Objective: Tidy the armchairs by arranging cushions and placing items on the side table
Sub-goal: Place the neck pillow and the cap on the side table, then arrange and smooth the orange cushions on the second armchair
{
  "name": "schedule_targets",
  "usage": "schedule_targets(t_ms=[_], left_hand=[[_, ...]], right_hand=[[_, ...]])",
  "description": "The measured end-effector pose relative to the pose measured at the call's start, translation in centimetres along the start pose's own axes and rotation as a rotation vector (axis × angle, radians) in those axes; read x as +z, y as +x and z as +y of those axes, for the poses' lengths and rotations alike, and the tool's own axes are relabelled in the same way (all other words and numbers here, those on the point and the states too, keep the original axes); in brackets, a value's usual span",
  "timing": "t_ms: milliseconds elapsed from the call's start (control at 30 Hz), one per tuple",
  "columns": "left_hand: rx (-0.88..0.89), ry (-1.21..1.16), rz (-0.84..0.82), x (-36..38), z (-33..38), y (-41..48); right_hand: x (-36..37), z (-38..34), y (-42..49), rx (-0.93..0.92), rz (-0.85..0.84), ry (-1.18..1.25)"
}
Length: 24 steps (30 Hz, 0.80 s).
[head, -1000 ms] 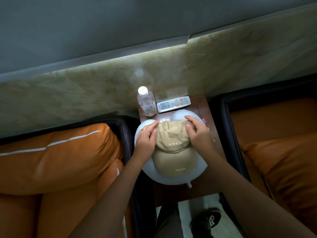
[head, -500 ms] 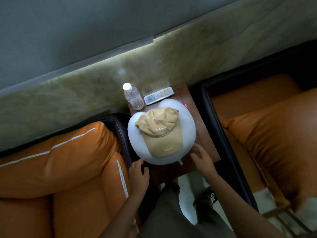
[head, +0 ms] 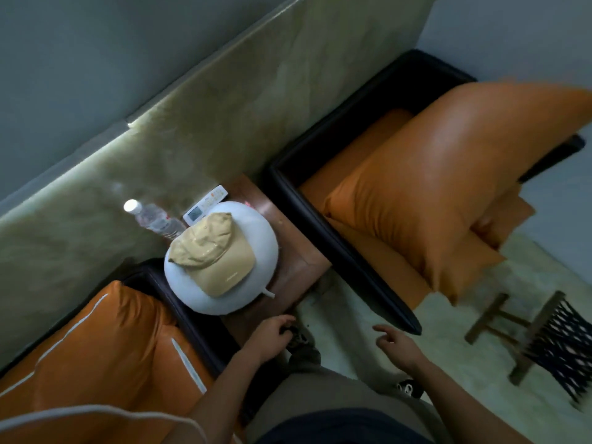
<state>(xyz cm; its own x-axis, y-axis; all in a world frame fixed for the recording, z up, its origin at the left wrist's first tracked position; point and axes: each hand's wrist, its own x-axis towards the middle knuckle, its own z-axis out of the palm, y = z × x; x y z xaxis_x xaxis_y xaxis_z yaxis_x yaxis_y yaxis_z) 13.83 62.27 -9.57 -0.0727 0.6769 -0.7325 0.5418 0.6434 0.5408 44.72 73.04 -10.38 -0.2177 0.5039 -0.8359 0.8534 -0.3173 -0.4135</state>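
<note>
Nearest the camera, the left hand point(head: 270, 336) hangs just off the front edge of the table point(head: 293, 261), fingers curled loosely and gripping nothing. The right hand point(head: 398, 346) floats over the floor to the right of that edge, fingers spread open and empty, forearm angled toward the right armchair point(head: 346, 174).

On the table a tan cap point(head: 214, 253) lies on a round white cushion point(head: 259, 238); behind them stand a water bottle point(head: 153, 219) and a remote point(head: 206, 205), against the wall.

Right of the table, the orange cushion point(head: 448, 184) slumps askew across the right armchair, its far end blurred. It looks soft, bulky and light, with a smooth leather-like skin that may slip; pinching two corners or an edge would likely hold best. Left of the table sits another orange cushion point(head: 96, 341) with white piping.
</note>
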Motion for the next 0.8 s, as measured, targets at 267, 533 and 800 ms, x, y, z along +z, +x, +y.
schedule_targets(t_ms=[267, 533, 800], left_hand=[[0.093, 0.172, -0.053, 10.5, 13.6, 1.5], [0.331, 0.055, 0.052, 19.5, 29.7, 0.2], [0.571, 0.074, 0.245, 17.2, 39.9, 2.5]], right_hand=[[-9.2, 12.2, -3.2, -0.062, 0.068, 0.115], [-18.8, 21.0, -5.0, -0.044, 0.244, 0.397], [-28.0, 16.4, -2.7, -0.266, 0.348, 0.426]])
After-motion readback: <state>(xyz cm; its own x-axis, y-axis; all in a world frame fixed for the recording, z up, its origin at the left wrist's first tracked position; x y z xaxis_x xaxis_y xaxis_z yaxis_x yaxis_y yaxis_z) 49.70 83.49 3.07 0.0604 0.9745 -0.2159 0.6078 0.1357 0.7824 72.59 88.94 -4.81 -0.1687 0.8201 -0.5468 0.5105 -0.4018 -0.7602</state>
